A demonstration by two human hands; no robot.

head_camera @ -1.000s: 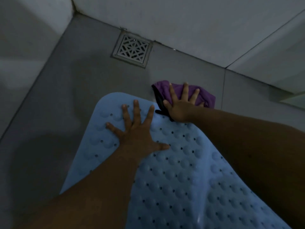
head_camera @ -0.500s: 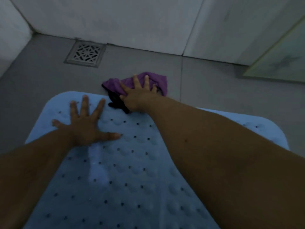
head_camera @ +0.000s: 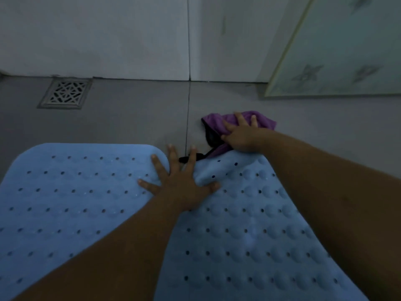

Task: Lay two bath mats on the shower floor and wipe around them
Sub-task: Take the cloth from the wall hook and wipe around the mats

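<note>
Two light blue perforated bath mats lie side by side on the grey shower floor (head_camera: 130, 118): the left mat (head_camera: 71, 192) and the right mat (head_camera: 249, 224). My left hand (head_camera: 180, 181) presses flat with spread fingers where the two mats meet, fingertips reaching past their far edges. My right hand (head_camera: 240, 133) presses a purple cloth (head_camera: 264, 120) with a black edge onto the floor just beyond the right mat's far edge. Both forearms cover parts of the mats.
A square metal drain grate (head_camera: 65, 93) sits at the far left by the white tiled wall (head_camera: 108, 40). A frosted glass panel (head_camera: 347, 51) with a pale frame stands at the far right.
The view has swung right. My right hand has slid the purple cloth to the right along the floor. My left hand has shifted right to the seam between the mats.
</note>
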